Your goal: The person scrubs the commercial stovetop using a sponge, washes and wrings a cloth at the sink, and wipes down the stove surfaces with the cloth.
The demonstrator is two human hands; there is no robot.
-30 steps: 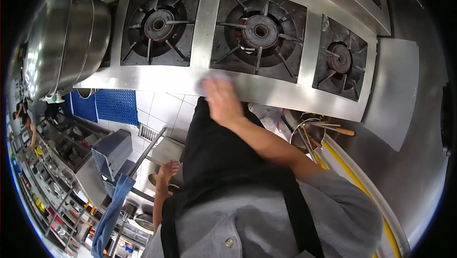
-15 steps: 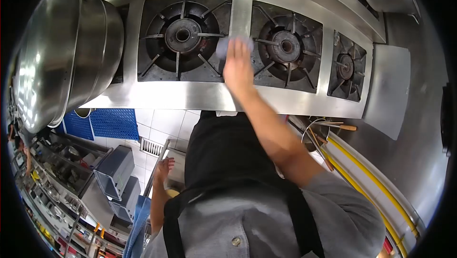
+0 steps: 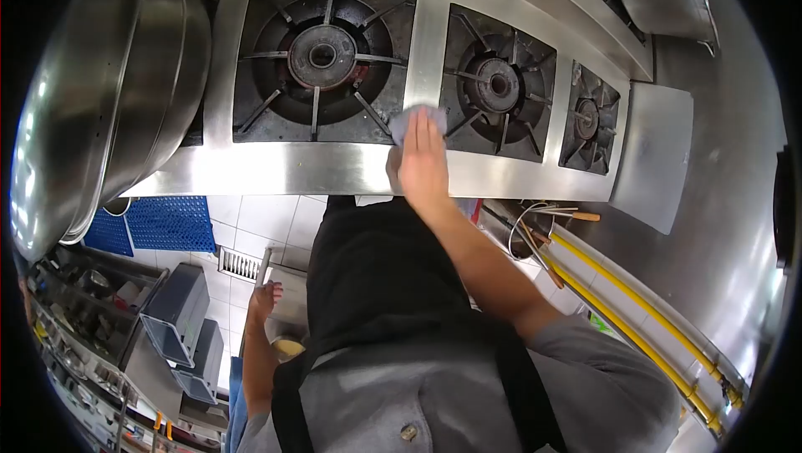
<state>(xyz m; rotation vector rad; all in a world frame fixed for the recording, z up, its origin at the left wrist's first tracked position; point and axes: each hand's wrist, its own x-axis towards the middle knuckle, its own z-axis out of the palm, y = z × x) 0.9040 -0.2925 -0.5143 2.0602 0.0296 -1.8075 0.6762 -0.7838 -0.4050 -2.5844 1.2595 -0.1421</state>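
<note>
My right hand (image 3: 426, 165) presses a grey cloth (image 3: 405, 121) onto the steel strip between two burners of the stove. The fingers lie together over the cloth, which shows beyond their tips. To the left of the hand is a large burner (image 3: 322, 56) with an iron grate, to the right a second burner (image 3: 499, 85). The stove's steel front edge (image 3: 309, 170) runs below my wrist. My left hand (image 3: 266, 299) hangs low at my side, near a metal bar (image 3: 265, 267), with its fingers loosely apart and nothing visible in them.
A big steel pot (image 3: 154, 77) stands at the stove's left end. A smaller burner (image 3: 587, 120) and a metal panel (image 3: 660, 156) are on the right. Yellow pipes (image 3: 618, 298) and long-handled utensils (image 3: 543, 236) lie lower right. Blue mats (image 3: 171, 223) and grey bins (image 3: 177, 311) are lower left.
My right hand has drawn the cloth down the steel strip, closer to the stove's front edge. My left hand stays low at my side. The view has shifted slightly.
</note>
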